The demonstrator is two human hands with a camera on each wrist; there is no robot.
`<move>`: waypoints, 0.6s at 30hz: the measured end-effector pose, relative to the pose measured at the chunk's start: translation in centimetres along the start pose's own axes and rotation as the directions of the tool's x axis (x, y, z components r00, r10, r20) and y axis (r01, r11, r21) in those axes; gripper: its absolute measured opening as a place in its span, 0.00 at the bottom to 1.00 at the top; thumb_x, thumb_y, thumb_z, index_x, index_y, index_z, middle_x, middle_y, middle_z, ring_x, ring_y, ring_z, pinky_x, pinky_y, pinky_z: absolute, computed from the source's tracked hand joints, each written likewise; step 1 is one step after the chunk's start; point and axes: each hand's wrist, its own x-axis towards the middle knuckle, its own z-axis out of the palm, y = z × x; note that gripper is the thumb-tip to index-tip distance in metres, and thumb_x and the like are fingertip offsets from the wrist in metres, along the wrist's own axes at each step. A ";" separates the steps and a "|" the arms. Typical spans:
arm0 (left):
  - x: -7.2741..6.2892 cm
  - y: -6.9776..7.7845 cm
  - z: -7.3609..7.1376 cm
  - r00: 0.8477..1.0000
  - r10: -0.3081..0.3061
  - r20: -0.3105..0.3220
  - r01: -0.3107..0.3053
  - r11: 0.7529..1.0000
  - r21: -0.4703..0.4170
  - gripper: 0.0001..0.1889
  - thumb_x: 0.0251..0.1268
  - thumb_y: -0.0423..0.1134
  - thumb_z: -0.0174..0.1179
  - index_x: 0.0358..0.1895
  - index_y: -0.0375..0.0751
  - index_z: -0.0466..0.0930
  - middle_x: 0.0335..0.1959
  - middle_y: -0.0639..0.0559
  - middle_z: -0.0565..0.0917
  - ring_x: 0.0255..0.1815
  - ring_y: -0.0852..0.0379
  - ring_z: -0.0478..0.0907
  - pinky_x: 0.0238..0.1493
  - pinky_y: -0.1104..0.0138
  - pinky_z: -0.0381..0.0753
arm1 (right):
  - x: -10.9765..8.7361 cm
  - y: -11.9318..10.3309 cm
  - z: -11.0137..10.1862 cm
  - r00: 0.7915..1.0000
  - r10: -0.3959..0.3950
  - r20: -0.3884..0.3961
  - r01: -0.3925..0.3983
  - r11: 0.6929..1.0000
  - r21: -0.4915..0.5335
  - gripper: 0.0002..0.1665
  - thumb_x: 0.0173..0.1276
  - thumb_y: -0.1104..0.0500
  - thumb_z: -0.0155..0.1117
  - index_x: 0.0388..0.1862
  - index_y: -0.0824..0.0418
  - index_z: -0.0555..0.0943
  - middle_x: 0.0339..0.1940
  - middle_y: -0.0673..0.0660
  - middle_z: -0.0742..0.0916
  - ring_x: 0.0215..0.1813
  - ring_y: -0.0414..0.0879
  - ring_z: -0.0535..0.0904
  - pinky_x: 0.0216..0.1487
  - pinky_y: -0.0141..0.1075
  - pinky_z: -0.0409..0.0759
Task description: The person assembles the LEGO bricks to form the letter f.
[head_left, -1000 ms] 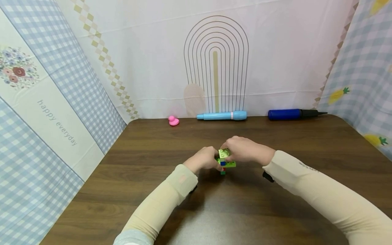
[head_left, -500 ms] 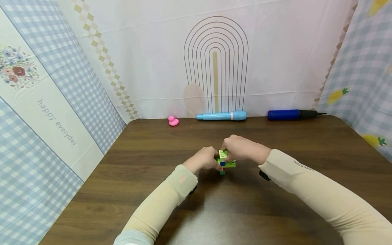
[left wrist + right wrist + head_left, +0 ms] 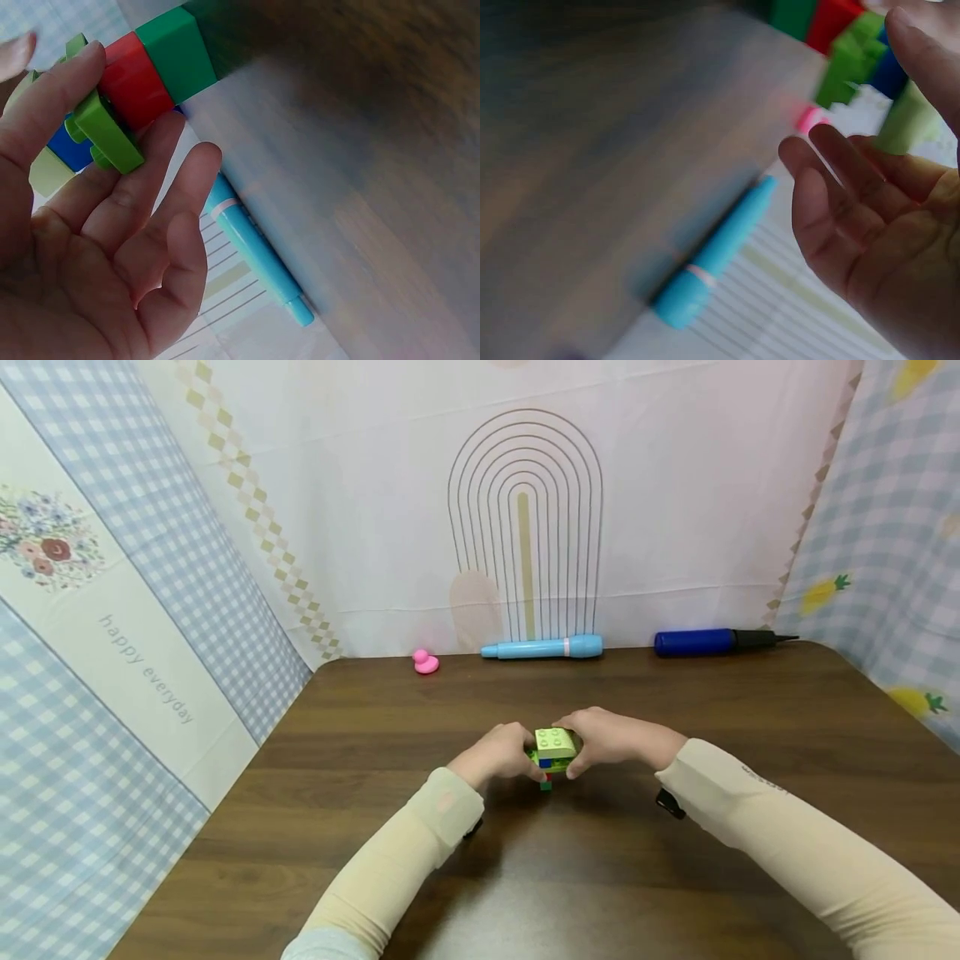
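Note:
A small stack of toy building bricks stands upright mid-table. Its pale green top brick [image 3: 553,743] has studs and a curved end; beneath come a blue brick [image 3: 73,150], a bright green plate [image 3: 109,135], a red brick [image 3: 137,81] and a dark green brick [image 3: 178,56] at the bottom. My left hand [image 3: 504,752] pinches the stack from the left, thumb and index finger at the bright green plate and red brick. On the other side my right hand [image 3: 611,739] is spread around the top brick, its fingers loosely bent and the thumb apart from the brick.
Along the back edge of the brown wooden table [image 3: 360,827] lie a pink toy duck [image 3: 425,662], a light blue tube-shaped pump [image 3: 542,647] and a dark blue pump [image 3: 693,642] with a black nozzle. Patterned cloth [image 3: 375,510] hangs behind and at both sides.
My right hand has loosened from the pale green top brick and moved a little right, uncovering its curved end. My left hand keeps its hold on the stack. The head view has tilted slightly.

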 end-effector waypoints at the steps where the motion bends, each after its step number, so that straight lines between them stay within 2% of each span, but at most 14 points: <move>1: 0.1 0.0 0.1 1.000 -0.001 -0.003 0.001 1.000 -0.001 0.17 0.39 0.45 0.70 0.34 0.41 0.80 0.24 0.57 0.76 0.27 0.60 0.72 0.27 0.71 0.70 | -0.1 0.4 0.2 1.000 0.013 0.004 -0.013 1.000 0.020 0.31 0.45 0.57 0.72 0.48 0.67 0.73 0.33 0.51 0.78 0.32 0.42 0.71 0.32 0.34 0.71; 4: 0.1 0.0 0.2 1.000 -0.007 -0.011 0.007 1.000 -0.008 0.18 0.39 0.44 0.70 0.35 0.40 0.80 0.25 0.57 0.77 0.28 0.59 0.72 0.28 0.70 0.70 | -0.2 1.3 1.0 0.999 0.046 0.004 -0.046 0.996 0.070 0.26 0.45 0.58 0.71 0.43 0.65 0.73 0.31 0.50 0.78 0.30 0.41 0.72 0.31 0.34 0.72; 8: 0.1 -0.2 0.3 1.000 0.000 -0.012 0.000 1.000 -0.019 0.18 0.39 0.45 0.70 0.35 0.40 0.80 0.25 0.57 0.77 0.28 0.59 0.71 0.28 0.71 0.70 | -0.3 1.9 1.6 0.999 0.054 -0.008 -0.052 0.990 0.133 0.23 0.47 0.59 0.70 0.42 0.63 0.74 0.30 0.49 0.79 0.30 0.40 0.74 0.31 0.33 0.73; 14: 0.0 -0.7 0.2 0.999 0.040 -0.004 -0.040 0.999 -0.029 0.17 0.39 0.46 0.70 0.33 0.40 0.80 0.24 0.57 0.77 0.26 0.60 0.71 0.28 0.71 0.70 | -0.4 2.0 1.7 0.999 0.033 -0.028 -0.029 0.987 0.157 0.18 0.48 0.59 0.69 0.38 0.62 0.75 0.28 0.49 0.79 0.30 0.40 0.74 0.31 0.34 0.73; 18: -0.2 -1.2 0.0 0.998 0.057 -0.006 -0.058 0.996 -0.066 0.19 0.40 0.44 0.69 0.38 0.38 0.80 0.27 0.55 0.79 0.29 0.60 0.73 0.32 0.70 0.72 | -0.6 2.0 1.7 0.999 0.034 -0.035 -0.027 0.984 0.178 0.17 0.49 0.58 0.68 0.37 0.62 0.75 0.28 0.49 0.79 0.31 0.40 0.74 0.33 0.34 0.73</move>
